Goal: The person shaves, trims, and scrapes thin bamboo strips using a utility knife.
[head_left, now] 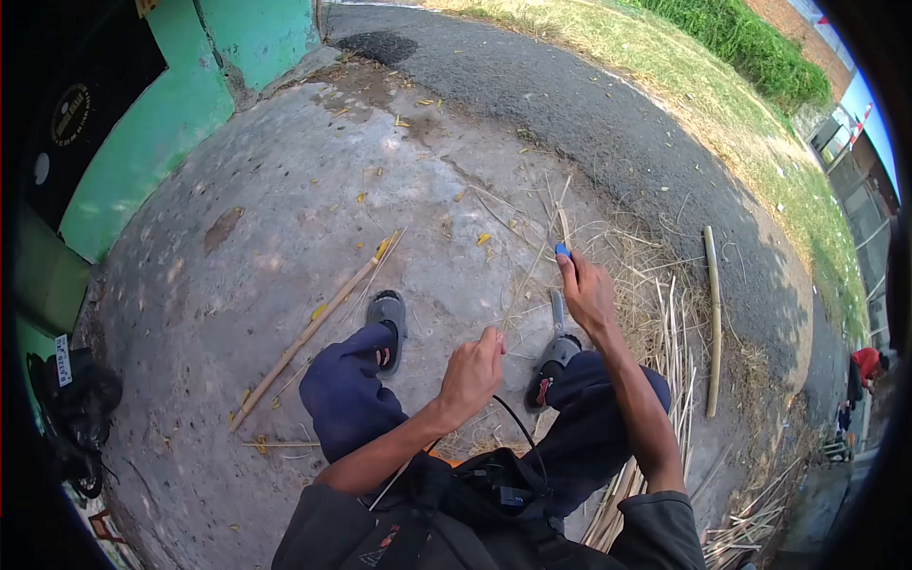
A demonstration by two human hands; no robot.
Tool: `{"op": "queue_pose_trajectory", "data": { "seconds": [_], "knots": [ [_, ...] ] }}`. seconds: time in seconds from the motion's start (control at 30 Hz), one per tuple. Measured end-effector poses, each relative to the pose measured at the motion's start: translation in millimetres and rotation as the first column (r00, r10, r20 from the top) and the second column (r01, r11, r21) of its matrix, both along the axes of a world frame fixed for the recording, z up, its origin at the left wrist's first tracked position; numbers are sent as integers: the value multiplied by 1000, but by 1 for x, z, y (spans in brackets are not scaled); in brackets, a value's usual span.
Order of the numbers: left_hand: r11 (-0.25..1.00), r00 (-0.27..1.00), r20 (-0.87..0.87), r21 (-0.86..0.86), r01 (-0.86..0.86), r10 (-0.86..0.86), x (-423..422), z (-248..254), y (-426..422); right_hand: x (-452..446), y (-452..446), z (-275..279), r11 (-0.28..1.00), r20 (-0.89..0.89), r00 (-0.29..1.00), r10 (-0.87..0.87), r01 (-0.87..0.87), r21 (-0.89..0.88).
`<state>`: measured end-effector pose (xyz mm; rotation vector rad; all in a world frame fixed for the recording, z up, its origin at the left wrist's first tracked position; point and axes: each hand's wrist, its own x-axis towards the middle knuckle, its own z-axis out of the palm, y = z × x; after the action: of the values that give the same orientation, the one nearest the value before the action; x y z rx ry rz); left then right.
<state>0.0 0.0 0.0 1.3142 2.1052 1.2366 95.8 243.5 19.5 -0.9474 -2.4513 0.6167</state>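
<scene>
My left hand (470, 378) is closed in front of my lap, fingers pinched on a thin bamboo strip (520, 290) that slants up toward my right hand. The right hand (591, 296) is closed too, farther forward. A small blue piece (562, 250) shows at its thumb and forefinger, with a flat tan bamboo piece (564, 226) sticking out beyond it. Whether the blue piece is a handle or a wrap, I cannot tell. Beside my right shoe (553, 366) a flat grey metal piece (558, 310), like a knife blade, points forward.
A long bamboo stick (318, 321) lies left of my left shoe (388, 328). To the right are split bamboo strips (676, 351), shavings (635, 261) and a thicker pole (712, 323). A green wall (142, 180) stands left; a person in red (864, 364) is far right.
</scene>
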Motion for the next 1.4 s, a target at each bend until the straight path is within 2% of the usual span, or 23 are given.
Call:
{"op": "queue_pose_trajectory", "data": {
  "seconds": [0.07, 0.1, 0.13, 0.17, 0.2, 0.23, 0.27, 0.37, 0.4, 0.47, 0.5, 0.57, 0.67, 0.77, 0.83, 0.9, 1.0, 1.07, 1.1, 1.17, 1.23, 1.3, 1.4],
  "knots": [
    [999, 999, -24, 27, 40, -39, 17, 2, -8, 16, 52, -12, 995, -25, 997, -67, 69, 75],
    [999, 993, -103, 4, 52, -51, 2, 13, -29, 0, 67, -37, 979, -149, 980, -132, 153, 138],
    [997, 997, -7, 12, 75, -75, 14, 16, -34, 16, 89, -40, 945, -191, 965, -182, 226, 239],
    [996, 992, 89, 20, 92, -93, 22, 17, -39, 33, 102, -33, 942, -183, 967, -178, 221, 252],
    [996, 992, 96, 28, 85, -88, 23, 13, -41, 47, 110, -23, 949, -269, 921, -282, 227, -219],
    [997, 989, 125, 9, 73, -74, 17, 5, -43, 46, 107, -11, 752, -297, 863, -409, 134, -645],
    [998, 986, 158, -10, 58, -56, 13, -2, -45, 47, 97, -4, 623, -375, 813, -444, -21, -782],
    [999, 987, 161, 42, 0, -6, 3, -11, -42, 34, 43, 27, 610, -406, 848, -339, -131, -782],
    [999, 987, 159, 40, 1, -7, 3, -10, -40, 32, 30, 27, 663, -432, 880, -197, -205, -720],
    [998, 989, 151, 68, -14, 3, 3, -8, -31, 22, 6, 22, 781, -372, 927, -33, -208, -588],
    [998, 989, 149, 65, -9, 0, 3, -5, -29, 18, -5, 17, 780, -374, 927, -38, -206, -590],
    [999, 984, 176, 45, -4, -3, 4, 2, -24, 10, -23, 11, 895, -439, 898, 7, -201, -397],
    [999, 979, 201, 38, 28, -35, 9, -6, -24, 8, -22, 1, 857, -460, 885, -68, -184, -481],
    [997, 971, 230, 27, 68, -73, 15, -3, -26, 10, -18, 16, 796, -492, 863, -112, -218, -564],
    [994, 974, 200, -9, 107, -103, 13, -1, -27, 12, -15, 17, 778, -457, 876, -156, -176, -604],
    [988, 975, 170, -46, 151, -141, 10, 8, -25, 15, -15, 21, 679, -456, 858, -237, -189, -710],
    [992, 985, 127, -37, 124, -118, -4, 29, -10, 14, -17, 27, 696, -444, 870, -213, -184, -694],
    [983, 948, 261, 24, 184, -184, -20, 39, 8, 11, -22, 31, 713, -422, 887, -190, -171, -680],
    [983, 949, 258, 26, 182, -183, -27, 44, 16, 10, -23, 33, 734, -398, 901, -174, -150, -662],
    [943, 773, 583, -35, 332, -251, -37, 52, 31, 8, -26, 37, 743, -399, 901, -169, -149, -652],
    [943, 752, 611, -25, 331, -248, -42, 46, 38, 10, -22, 37, 752, -396, 902, -172, -139, -644],
    [945, 729, 643, -24, 327, -236, -43, 40, 40, 9, -17, 30, 829, -461, 878, -127, -161, -536],
    [953, 732, 652, -48, 300, -198, -46, 30, 29, 19, 4, 20, 884, -468, 875, -122, -118, -452]
  ]
}}
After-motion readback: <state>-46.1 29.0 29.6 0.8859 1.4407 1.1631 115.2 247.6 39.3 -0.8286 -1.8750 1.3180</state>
